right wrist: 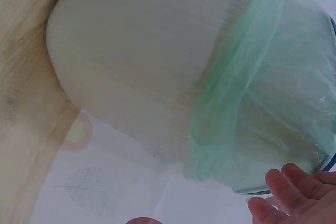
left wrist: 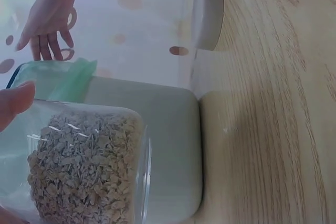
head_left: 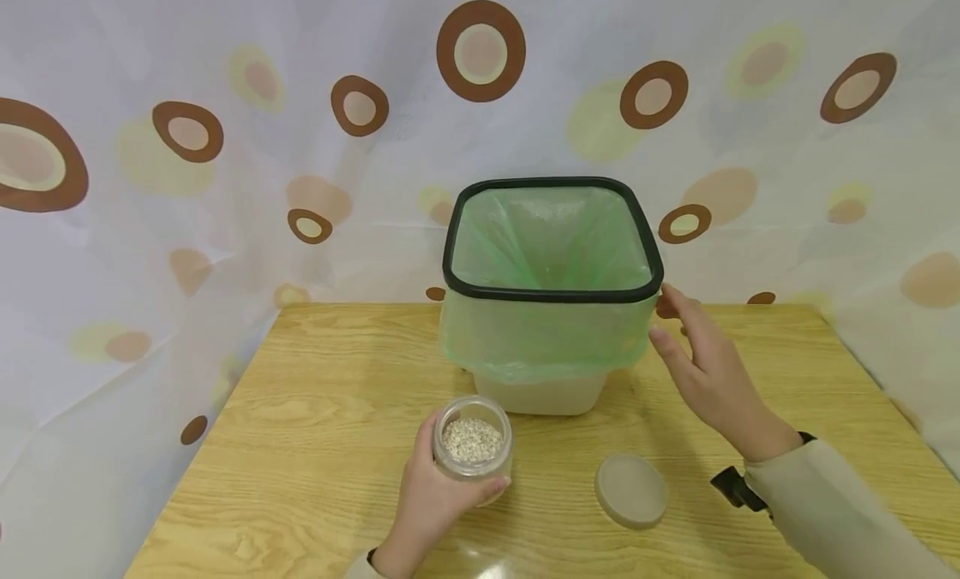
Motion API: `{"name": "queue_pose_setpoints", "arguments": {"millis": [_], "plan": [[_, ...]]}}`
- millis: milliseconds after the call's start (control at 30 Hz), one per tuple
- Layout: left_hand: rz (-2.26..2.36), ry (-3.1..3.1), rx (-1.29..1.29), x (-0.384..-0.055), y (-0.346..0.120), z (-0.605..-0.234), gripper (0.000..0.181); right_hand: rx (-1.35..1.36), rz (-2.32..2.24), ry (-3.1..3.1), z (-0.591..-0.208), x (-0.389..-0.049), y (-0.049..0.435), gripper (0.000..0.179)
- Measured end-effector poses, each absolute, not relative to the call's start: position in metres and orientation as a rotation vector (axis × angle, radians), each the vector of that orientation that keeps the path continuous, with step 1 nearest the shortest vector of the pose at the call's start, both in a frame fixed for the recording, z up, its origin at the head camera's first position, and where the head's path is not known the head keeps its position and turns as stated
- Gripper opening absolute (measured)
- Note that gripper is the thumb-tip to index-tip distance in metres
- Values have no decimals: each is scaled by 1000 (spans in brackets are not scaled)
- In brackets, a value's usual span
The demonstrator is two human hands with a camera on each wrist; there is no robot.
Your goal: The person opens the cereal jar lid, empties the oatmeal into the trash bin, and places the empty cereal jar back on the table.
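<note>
Nearest the head camera, the left hand [head_left: 438, 491] grips a clear jar [head_left: 474, 474], its thumb across the near side and its fingers round the left side. The jar is held above the near part of the table [head_left: 322, 412], mouth upward and uncovered, with pale flakes [head_left: 472, 440] inside, seen through its wall in the left wrist view. The right hand [head_left: 712, 375] is raised at the right side of a white bin [head_left: 542, 397], fingers extended and apart, just beside the black rim [head_left: 555, 296]; I cannot tell whether the fingertips touch it. A light sleeve [head_left: 840, 508] covers that forearm.

Right of the jar, toward the table's right edge, lies a round beige lid [head_left: 632, 491]. Beyond the jar the bin stands upright near the middle of the back edge; a green bag [head_left: 551, 333] lines it and hangs partway down the outside below the rim. Behind the back edge rises a white backdrop [head_left: 405, 171] with brown rings and pale blotches.
</note>
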State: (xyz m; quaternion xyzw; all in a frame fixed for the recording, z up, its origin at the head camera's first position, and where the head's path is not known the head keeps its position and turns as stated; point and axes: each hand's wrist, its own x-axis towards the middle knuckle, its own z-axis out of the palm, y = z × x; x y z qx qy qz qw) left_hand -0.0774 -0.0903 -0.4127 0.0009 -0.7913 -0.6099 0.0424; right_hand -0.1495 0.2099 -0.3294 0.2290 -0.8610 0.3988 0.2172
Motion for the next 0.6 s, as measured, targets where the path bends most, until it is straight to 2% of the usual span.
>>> {"name": "queue_pose_setpoints", "arguments": {"millis": [600], "plan": [[-1787,-2437,-42,-83,-91,-390,106,496,1132,-2449,-287,-171,206,47]]}}
